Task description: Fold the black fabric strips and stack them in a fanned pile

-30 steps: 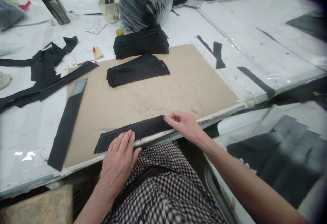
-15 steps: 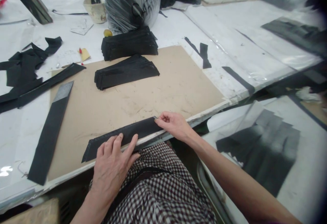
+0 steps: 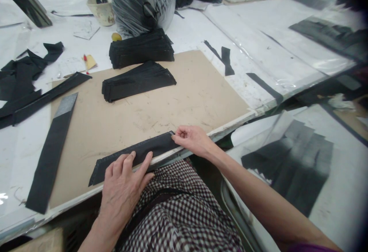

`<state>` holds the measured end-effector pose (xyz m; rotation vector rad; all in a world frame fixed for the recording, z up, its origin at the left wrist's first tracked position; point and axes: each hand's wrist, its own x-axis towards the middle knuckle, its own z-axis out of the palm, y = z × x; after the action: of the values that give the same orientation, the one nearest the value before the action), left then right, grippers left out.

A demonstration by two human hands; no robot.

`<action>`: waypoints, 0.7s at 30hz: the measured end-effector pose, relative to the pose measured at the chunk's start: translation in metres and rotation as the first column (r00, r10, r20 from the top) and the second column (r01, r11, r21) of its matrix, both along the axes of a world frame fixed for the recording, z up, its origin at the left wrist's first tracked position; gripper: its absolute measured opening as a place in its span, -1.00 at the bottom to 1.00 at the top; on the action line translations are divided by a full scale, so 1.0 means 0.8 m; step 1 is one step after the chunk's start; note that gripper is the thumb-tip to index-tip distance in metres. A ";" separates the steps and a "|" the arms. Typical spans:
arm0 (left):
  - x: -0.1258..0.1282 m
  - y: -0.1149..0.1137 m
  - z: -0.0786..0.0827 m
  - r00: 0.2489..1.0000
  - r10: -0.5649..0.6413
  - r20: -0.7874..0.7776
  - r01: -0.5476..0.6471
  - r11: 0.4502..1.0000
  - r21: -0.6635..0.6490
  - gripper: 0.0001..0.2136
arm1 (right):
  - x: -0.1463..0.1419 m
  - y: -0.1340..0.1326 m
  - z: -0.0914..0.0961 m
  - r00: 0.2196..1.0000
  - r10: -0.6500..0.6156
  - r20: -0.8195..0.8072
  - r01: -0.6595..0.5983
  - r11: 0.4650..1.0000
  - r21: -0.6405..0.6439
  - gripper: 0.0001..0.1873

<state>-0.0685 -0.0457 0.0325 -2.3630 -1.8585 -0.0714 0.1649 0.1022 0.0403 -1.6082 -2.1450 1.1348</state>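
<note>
The black strip (image 3: 155, 145) is lying along the near edge of the tan board (image 3: 195, 94), directly under the fingers of the left grip (image 3: 122, 181) and running up to the fingertips of the right grip (image 3: 191, 139). The right grip is pinching the strip's far-right corner between thumb and fingers. The left grip is pressing palm down, fingers spread, its forefinger standing apart from the rest and touching the strip's near edge; the strip's left end is poking out beyond that grip.

A second ago the left fingers were lying close together; now the forefinger is reaching away from them. The right grip is keeping its pinch on the same corner, and the strip is staying along the board's near edge. The whole view is sitting further right, so everything is appearing more to the left.

Beyond both grips, two black bundles, a nearer one (image 3: 138, 83) and a farther one (image 3: 140, 50), are resting one behind the other. Left of the left grip, a grey-ended strip (image 3: 51, 156) is straddling board and bench (image 3: 195, 27).
</note>
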 end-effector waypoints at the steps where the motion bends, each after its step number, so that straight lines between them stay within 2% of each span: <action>1: -0.001 0.000 0.000 1.000 0.003 0.001 -0.003 1.000 0.004 -0.53 | 0.001 0.001 0.000 1.000 0.006 -0.004 -0.006 1.000 -0.007 -0.78; 11: -0.010 0.006 0.001 1.000 0.005 0.029 -0.004 1.000 -0.017 -0.55 | 0.004 0.005 -0.002 0.999 0.039 -0.026 -0.040 0.999 -0.031 -0.78; 21: -0.013 0.004 -0.010 1.000 -0.009 0.019 0.009 1.000 0.022 -0.54 | 0.000 0.003 0.005 0.999 0.045 0.017 -0.045 0.999 0.002 -0.83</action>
<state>-0.0791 -0.0421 0.0245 -2.3645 -1.8455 -0.1152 0.1650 0.1042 0.0441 -1.5819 -2.2028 1.1353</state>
